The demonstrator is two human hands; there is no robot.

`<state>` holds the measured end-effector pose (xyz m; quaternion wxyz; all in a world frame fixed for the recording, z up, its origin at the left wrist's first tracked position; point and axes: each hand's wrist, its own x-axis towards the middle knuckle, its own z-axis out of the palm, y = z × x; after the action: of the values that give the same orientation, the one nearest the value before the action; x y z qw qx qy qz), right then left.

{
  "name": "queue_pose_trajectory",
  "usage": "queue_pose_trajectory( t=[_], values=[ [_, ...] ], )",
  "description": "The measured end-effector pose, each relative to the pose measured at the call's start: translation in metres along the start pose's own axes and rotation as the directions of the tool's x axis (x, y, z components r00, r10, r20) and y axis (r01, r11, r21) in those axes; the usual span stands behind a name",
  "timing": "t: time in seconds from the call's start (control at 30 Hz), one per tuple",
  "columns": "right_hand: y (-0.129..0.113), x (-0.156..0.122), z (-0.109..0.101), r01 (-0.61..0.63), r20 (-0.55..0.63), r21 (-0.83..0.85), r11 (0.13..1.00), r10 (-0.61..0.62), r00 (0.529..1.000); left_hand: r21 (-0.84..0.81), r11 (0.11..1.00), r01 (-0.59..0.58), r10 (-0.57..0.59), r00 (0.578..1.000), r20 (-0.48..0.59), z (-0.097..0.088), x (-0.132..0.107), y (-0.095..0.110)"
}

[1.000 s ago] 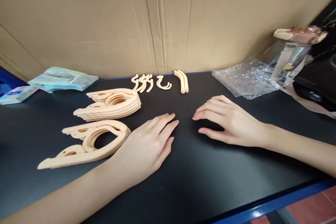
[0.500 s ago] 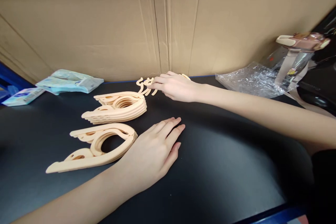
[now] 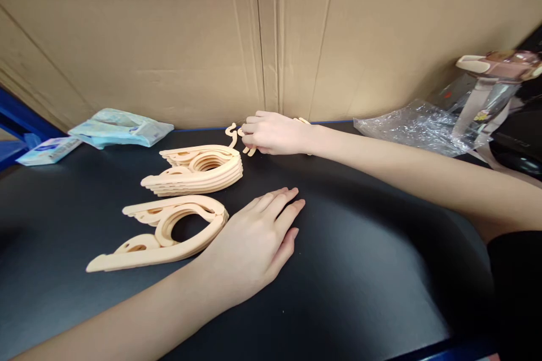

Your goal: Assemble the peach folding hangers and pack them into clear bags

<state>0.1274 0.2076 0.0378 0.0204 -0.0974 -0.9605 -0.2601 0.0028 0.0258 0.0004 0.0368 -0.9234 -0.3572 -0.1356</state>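
My left hand (image 3: 256, 242) lies palm down on the black table, fingers stretched out and nothing in it. Beside its wrist is a low stack of cream folding hangers (image 3: 158, 254), with a taller hanger stack (image 3: 203, 177) behind it. Toward the back edge, my right hand (image 3: 275, 132) has its fingers curled down and closed on a cream hanger hook (image 3: 251, 152), mostly hidden beneath them. Another loose hook (image 3: 232, 136) lies just left of those fingers. More cream pieces (image 3: 304, 120) peek out behind the right wrist.
A cardboard wall (image 3: 190, 39) stands behind the table (image 3: 359, 282). Blue-white soft packs (image 3: 122, 128) lie at the back left. Crinkled clear plastic (image 3: 402, 127) and a strapped bottle with a brown lid (image 3: 499, 67) are at the back right.
My right hand's fingers have curled down over the hooks, hiding more of them. The left hand stays flat beside the low stack. The whole view has shifted slightly.
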Motion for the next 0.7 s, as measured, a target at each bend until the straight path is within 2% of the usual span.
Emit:
queue_pose_trajectory(
  t=[0.17, 0.37, 0.5, 0.7],
  values=[
    [-0.008, -0.008, 0.001, -0.040, -0.015, -0.009, 0.999, 0.040, 0.999, 0.001, 1.000, -0.003, 0.003, 1.000, -0.007, 0.000, -0.001, 0.000],
    [-0.017, -0.017, 0.006, -0.158, -0.039, -0.045, 0.986, 0.157, 0.987, -0.013, 1.000, -0.006, 0.005, 1.000, -0.017, 0.000, -0.001, -0.001],
    [-0.024, -0.023, 0.006, -0.163, -0.054, -0.048, 0.985, 0.160, 0.986, -0.014, 1.000, -0.003, 0.003, 1.000, -0.020, 0.001, 0.001, 0.000],
    [-0.041, -0.037, -0.006, -0.142, -0.070, 0.007, 0.990, 0.142, 0.987, 0.034, 0.999, -0.037, 0.038, 0.999, -0.037, 0.001, 0.001, 0.000]
  ],
)
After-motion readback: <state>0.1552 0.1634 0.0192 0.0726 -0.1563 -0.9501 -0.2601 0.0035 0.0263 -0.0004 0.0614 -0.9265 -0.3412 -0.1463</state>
